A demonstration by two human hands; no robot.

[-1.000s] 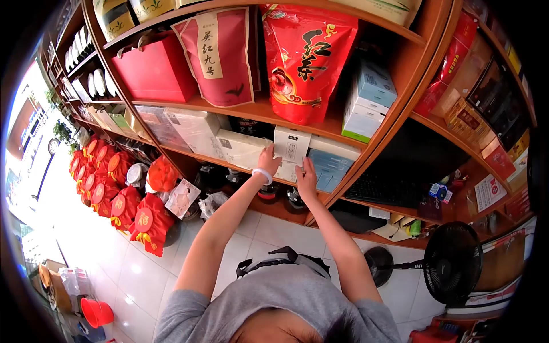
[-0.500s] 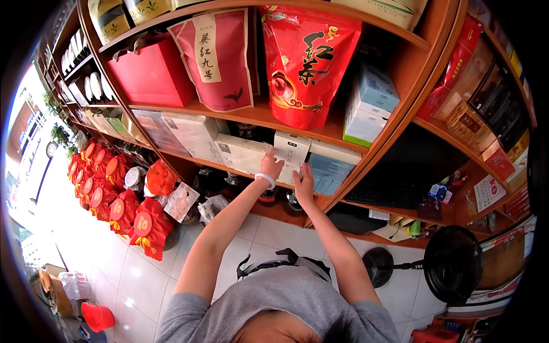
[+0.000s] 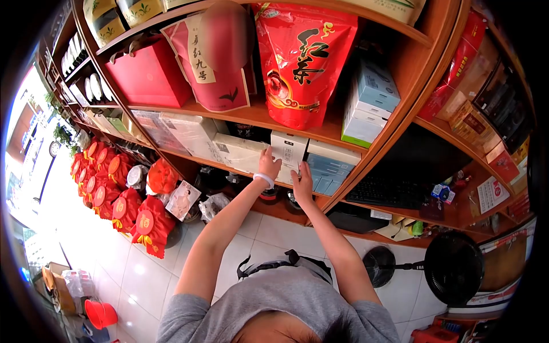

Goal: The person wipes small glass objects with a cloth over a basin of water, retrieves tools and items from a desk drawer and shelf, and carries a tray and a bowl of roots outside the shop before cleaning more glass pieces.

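Note:
A narrow white box [image 3: 288, 147] with dark lettering stands on the lower shelf, between both hands. My left hand [image 3: 269, 164], with a pale bracelet on the wrist, has its fingers at the box's left side. On the lower right side, the fingers of my right hand [image 3: 302, 182] press against the same box. Another cream-white box [image 3: 237, 152] lies just left of it, near my left fingertips. To the right are stacked blue boxes [image 3: 328, 173], close to my right hand. The palms and part of the fingers are hidden.
Above stand a red tea pouch [image 3: 306, 68] and a dark pink pouch [image 3: 214, 86]. Red cloth-covered jars [image 3: 146, 223] are on the left. A black fan [image 3: 454, 267] stands on the right, and a red bucket [image 3: 100, 314] on the tiled floor.
The view has shifted slightly, moving the shelf goods a little left. Both hands stay at the white box, with hardly any movement. A blurred round patch now covers part of the dark pink pouch.

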